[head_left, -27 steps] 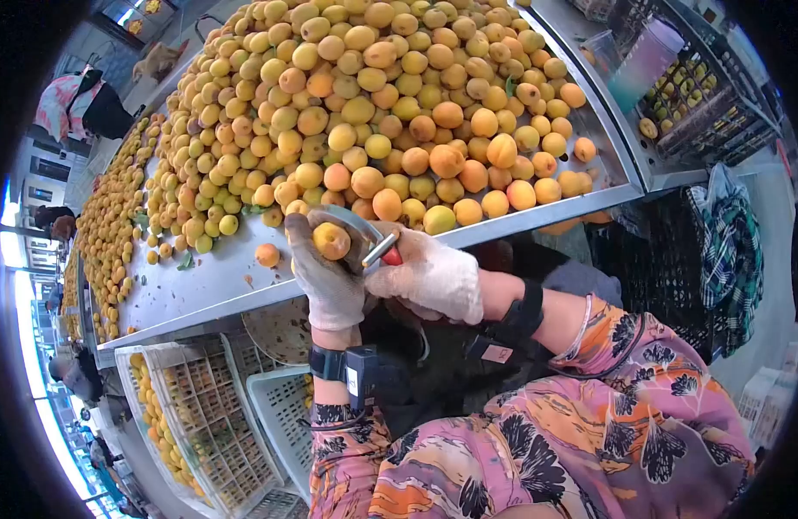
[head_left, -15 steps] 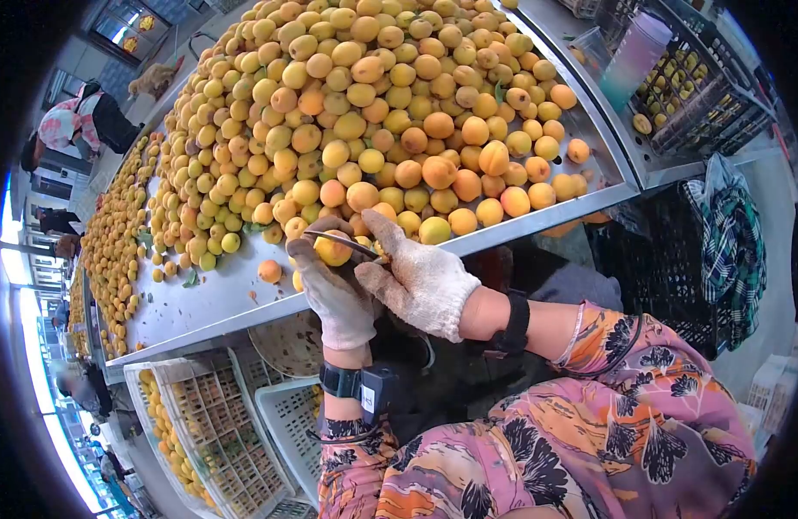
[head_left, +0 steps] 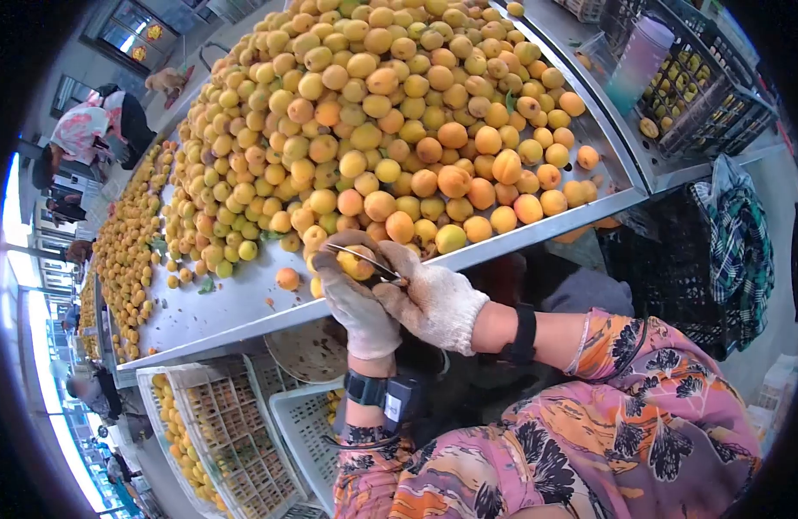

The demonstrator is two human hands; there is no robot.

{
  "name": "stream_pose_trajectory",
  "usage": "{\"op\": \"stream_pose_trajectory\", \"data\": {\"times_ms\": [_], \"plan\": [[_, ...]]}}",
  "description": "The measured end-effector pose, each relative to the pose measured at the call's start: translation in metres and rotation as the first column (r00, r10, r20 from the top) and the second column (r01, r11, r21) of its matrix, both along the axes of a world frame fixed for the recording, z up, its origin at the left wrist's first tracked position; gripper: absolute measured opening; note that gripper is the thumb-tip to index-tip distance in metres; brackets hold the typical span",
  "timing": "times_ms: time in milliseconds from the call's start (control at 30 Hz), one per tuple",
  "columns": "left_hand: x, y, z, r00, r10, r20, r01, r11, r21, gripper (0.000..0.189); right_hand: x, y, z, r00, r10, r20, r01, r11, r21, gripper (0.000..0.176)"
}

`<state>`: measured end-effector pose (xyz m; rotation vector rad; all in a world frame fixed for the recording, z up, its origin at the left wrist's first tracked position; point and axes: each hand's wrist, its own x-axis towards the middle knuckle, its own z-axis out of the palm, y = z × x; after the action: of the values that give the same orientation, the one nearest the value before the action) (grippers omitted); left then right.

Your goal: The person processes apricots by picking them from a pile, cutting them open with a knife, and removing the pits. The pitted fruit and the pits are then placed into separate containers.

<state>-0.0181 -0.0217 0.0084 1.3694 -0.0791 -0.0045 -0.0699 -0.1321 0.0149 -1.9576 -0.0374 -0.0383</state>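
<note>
Both my hands wear pale knitted gloves with brown-stained fingers, and they meet at the near edge of a metal table. My left hand (head_left: 362, 307) is closed around a yellow-orange apricot (head_left: 357, 265). A knife (head_left: 375, 260) with a thin, narrow blade is gripped in my right hand (head_left: 438, 298); the blade lies across the apricot, its handle hidden in the glove. Right behind my fingers rises a large heap of apricots (head_left: 356, 130). One loose apricot (head_left: 287, 278) sits left of my left hand on bare metal.
The metal table (head_left: 234, 303) has a raised front rim. Below it stand a white crate of apricots (head_left: 234, 432), a white basket (head_left: 304, 432) and a round tub (head_left: 308, 349). At right are a tumbler (head_left: 640, 60), a black crate (head_left: 706, 95) and plaid cloth (head_left: 741, 242). A person (head_left: 100, 130) bends at far left.
The view has shifted, so the table and heap appear slightly lower and to the right. My hands keep hold of the apricot and the knife, with the blade still across the fruit.
</note>
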Motion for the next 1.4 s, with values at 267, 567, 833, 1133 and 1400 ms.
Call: {"op": "stream_pose_trajectory", "data": {"times_ms": [267,567,833,1133,1400], "plan": [[0.010,0.009,0.000,0.985,-0.124,0.120,0.080,0.943,0.323,0.035,0.023,-0.013,0.000,0.999,0.033,-0.031,-0.034,0.999,-0.033,0.051],[-0.001,0.006,-0.001,0.998,-0.045,-0.037,0.043,0.997,-0.068,0.049,0.006,-0.007,0.015,0.992,0.044,-0.116,-0.059,0.990,-0.130,0.060],[0.004,0.008,0.004,0.994,-0.056,0.091,0.045,0.992,0.119,0.039,0.017,-0.016,0.013,0.996,0.067,-0.053,-0.074,0.988,-0.139,0.056],[0.003,0.011,-0.011,0.992,-0.080,-0.094,0.090,0.989,0.117,0.047,0.010,-0.012,0.018,0.998,0.056,-0.028,-0.061,0.977,-0.204,0.059],[0.006,0.011,-0.007,0.981,-0.057,0.187,0.004,0.963,0.270,0.035,0.018,-0.014,-0.001,0.994,0.096,0.044,-0.084,0.972,-0.219,0.067]]}}
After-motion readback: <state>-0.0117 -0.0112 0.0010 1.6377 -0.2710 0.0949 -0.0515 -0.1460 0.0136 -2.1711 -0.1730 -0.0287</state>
